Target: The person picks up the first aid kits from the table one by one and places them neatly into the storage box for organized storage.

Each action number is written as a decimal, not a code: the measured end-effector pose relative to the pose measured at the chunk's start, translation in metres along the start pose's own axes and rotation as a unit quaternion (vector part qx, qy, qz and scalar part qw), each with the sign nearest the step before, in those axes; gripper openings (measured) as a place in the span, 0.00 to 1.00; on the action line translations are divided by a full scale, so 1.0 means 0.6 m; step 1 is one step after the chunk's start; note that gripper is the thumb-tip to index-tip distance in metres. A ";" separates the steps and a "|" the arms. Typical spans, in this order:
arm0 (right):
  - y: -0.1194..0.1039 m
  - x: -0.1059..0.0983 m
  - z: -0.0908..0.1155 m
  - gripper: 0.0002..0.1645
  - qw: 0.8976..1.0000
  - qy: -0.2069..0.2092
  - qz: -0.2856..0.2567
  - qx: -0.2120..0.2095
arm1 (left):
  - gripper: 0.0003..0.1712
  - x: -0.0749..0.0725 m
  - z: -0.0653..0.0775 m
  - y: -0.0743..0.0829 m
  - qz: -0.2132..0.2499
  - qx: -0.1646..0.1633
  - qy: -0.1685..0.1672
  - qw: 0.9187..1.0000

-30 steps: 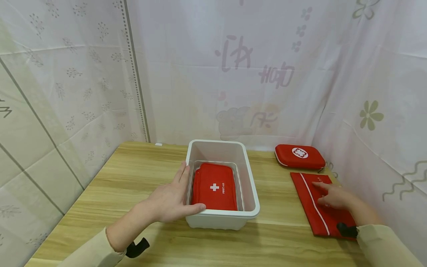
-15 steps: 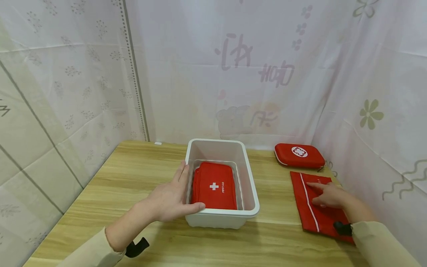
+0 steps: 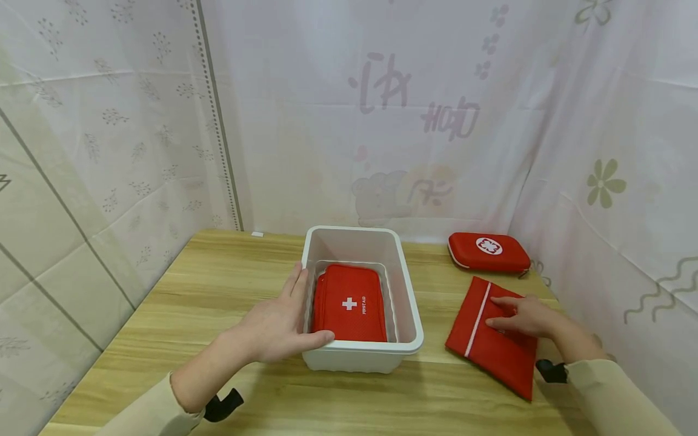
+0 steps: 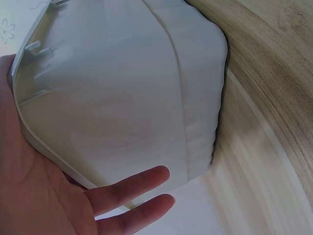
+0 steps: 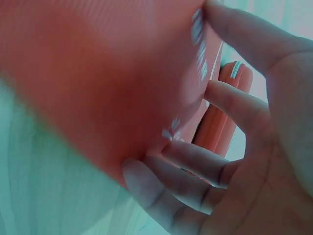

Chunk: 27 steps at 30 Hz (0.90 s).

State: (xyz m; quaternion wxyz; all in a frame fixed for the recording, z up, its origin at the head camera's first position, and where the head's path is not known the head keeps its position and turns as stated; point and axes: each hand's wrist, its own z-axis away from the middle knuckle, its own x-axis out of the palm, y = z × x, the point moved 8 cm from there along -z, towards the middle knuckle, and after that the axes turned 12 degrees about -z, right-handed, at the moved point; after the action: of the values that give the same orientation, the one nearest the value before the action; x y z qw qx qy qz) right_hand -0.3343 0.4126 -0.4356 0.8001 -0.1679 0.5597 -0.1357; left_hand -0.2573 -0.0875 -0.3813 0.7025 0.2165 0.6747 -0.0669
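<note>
My left hand rests against the left side and near corner of a white plastic bin, thumb over the near rim. In the left wrist view, straight fingers lie along the bin's outer wall. Inside the bin lies a red first aid pouch with a white cross. At the right, my right hand grips a flat red pouch with a white stripe from above. Bent fingertips bunch at its printed face in the right wrist view. The pouch lies at a slant.
A red hard zip case with a white round emblem stands behind the flat pouch. A small white piece lies at the wooden table's back edge. Patterned curtains enclose the back and sides.
My right hand has moved left with the flat red pouch, which has turned clockwise and come nearer the bin. The left hand and bin have stayed in place.
</note>
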 end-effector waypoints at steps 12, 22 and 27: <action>-0.009 0.026 -0.007 0.46 0.994 -0.043 -0.098 0.026 | 0.75 -0.003 0.000 0.001 -0.007 0.001 0.004 1.000; -0.011 0.028 -0.011 0.47 0.992 -0.038 -0.115 0.035 | 0.75 -0.003 0.001 0.000 -0.006 -0.001 0.006 1.000; -0.020 0.026 -0.013 0.49 0.992 -0.028 -0.116 0.038 | 0.75 -0.003 0.000 0.000 -0.002 -0.002 0.006 1.000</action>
State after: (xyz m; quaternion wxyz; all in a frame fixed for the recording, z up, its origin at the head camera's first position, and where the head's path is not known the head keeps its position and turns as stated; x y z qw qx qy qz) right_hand -0.3364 0.3941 -0.4463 0.8002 -0.2047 0.5080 -0.2442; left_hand -0.2574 -0.0880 -0.3798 0.6988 0.2142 0.6792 -0.0660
